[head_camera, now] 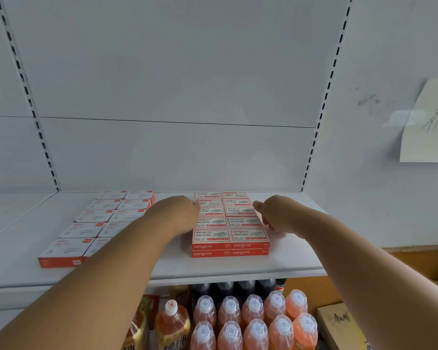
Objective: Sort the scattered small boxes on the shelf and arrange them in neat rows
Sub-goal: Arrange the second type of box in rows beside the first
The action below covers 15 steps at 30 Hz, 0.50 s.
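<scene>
Red and white staple boxes [229, 224] lie on the white shelf [213, 267] in two neat columns, stacked two high at the front. My left hand [178, 212] rests against the left side of this block, its fingers hidden behind the hand. My right hand [273, 214] touches the right side, fingers loosely curled against the boxes. A second group of white boxes with red edges [99, 223] lies in two columns to the left, partly hidden by my left forearm.
The slotted uprights [38, 137] and the white back panel close off the shelf behind. Below the shelf stand orange drink bottles [253, 322] and dark bottles. A paper sheet [427, 125] hangs on the wall at right.
</scene>
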{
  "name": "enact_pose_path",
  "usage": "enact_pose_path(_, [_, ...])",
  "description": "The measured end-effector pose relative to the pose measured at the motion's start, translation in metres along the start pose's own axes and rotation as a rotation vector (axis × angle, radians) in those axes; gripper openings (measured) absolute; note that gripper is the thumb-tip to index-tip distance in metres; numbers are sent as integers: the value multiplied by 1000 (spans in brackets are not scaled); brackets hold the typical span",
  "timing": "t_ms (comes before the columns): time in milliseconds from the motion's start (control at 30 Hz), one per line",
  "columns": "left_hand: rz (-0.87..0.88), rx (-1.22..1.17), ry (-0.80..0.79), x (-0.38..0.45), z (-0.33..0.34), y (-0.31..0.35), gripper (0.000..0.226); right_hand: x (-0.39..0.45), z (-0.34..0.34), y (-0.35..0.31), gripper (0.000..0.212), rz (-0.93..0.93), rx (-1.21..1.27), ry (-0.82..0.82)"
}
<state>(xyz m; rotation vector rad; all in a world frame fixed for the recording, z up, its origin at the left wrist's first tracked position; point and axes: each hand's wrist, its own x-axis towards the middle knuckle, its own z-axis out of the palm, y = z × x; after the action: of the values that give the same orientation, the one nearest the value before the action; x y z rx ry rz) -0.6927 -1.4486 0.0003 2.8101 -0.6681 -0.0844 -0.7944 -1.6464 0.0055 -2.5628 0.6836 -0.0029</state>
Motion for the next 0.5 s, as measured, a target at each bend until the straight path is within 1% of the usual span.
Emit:
enact_pose_path(133, [-12, 25, -17, 14, 5, 2, 50, 21, 6, -3, 54, 2, -91, -50])
enact_pose_path(233, [-19, 39, -34, 19, 10, -2, 49, 30, 9, -3, 48, -39, -206, -46])
enact_pose_path(500, [-22, 46, -59, 23, 17, -4, 48, 36, 14, 3, 41, -112, -281, -17])
